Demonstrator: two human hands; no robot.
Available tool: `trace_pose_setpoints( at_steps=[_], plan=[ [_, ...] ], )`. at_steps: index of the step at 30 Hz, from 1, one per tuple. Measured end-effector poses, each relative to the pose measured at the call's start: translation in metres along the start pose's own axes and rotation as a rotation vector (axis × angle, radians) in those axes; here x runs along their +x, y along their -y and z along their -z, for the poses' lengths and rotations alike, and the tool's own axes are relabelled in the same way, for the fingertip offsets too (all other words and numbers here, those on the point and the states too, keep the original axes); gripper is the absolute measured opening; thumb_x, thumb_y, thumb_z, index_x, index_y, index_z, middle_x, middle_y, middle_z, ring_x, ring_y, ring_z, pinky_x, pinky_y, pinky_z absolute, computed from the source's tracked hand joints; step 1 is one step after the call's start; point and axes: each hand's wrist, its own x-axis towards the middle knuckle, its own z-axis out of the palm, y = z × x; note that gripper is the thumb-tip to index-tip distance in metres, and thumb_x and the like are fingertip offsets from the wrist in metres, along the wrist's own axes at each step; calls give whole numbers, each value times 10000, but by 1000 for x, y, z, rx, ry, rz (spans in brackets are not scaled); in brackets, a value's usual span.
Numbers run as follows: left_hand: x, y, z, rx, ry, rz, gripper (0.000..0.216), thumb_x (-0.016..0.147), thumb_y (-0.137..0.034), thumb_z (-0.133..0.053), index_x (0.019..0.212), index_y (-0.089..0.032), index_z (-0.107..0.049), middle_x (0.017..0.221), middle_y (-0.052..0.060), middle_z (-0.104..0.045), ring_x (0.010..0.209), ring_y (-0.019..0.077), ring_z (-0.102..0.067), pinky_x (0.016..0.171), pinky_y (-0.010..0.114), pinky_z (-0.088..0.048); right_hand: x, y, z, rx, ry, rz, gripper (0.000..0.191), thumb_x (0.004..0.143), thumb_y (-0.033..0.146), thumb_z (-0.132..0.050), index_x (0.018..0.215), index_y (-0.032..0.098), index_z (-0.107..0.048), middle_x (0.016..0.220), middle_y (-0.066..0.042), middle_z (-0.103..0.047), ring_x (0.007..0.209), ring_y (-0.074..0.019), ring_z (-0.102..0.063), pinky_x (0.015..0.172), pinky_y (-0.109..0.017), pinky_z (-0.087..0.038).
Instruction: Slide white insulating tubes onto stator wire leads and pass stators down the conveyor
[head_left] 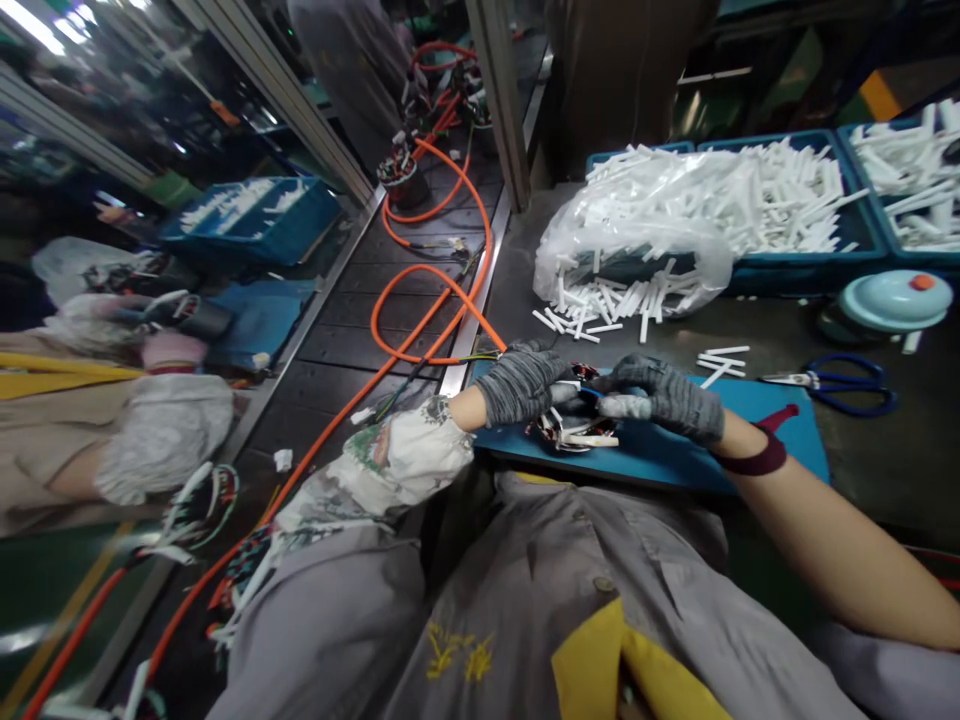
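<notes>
A motor stator [574,437] with copper windings, wires and white sleeves sits on the blue mat [675,450] right in front of my body. My left hand [523,384], in a grey striped knit glove, is closed on the wires at its left side. My right hand [664,397], gloved the same way, pinches at the stator's right edge, where a short blue wire [590,392] shows between the hands. The gloves partly hide both fingertips and the stator's top. An orange cable [480,318] ends in thin wires beside my left wrist.
Blue bins [795,262] of white tubes stand at the back right, with a plastic bag [637,245] spilling tubes. Blue-handled scissors [847,384] and a lidded container [892,300] lie right. Leftward, a conveyor [337,345] carries cabled stators; a co-worker's gloved hands [172,350] are beyond it.
</notes>
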Motion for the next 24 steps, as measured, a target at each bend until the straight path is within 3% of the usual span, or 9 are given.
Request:
trace_pose_setpoints(
  at_steps=[6,9,15,21,24],
  plan=[
    [-5,2,-12,-11,-124,47,415,1014,-418,-382,1103,-125,-661,1014,118,-705,952,239,-640,863,364,-469,7,-2,-28,-291,-252,32,612,906,704,-466,645,196,-686,561,-20,-545,571,-146,-448,573,-306,-330],
    [-3,2,-8,-32,-94,44,419,1019,-411,-364,1091,-129,-666,1013,118,-708,947,241,-648,865,370,-476,3,-1,-35,-519,-308,84,584,953,624,-419,695,190,-712,615,-67,-570,645,-192,-465,630,-343,-347],
    [-1,3,-2,-89,-43,-35,418,1027,-399,-368,1124,-123,-667,1057,108,-712,986,229,-647,880,338,-472,-3,10,-37,-717,-158,91,456,980,490,-457,1091,158,-748,920,-167,-701,875,-296,-533,800,-424,-389],
    [-7,-1,-10,-38,-87,-7,420,1010,-414,-392,1220,-152,-644,1109,108,-708,1009,256,-644,893,385,-473,7,-4,-31,-585,-108,105,512,1025,463,-323,1000,218,-772,871,-122,-709,842,-266,-517,820,-415,-378],
    [-9,-4,-14,-36,-131,26,416,1005,-420,-400,1169,-142,-663,1083,117,-709,1000,258,-643,898,395,-476,8,-9,-17,-425,0,158,601,1027,548,-259,1003,234,-770,806,-84,-691,745,-219,-483,757,-375,-383]
  ],
)
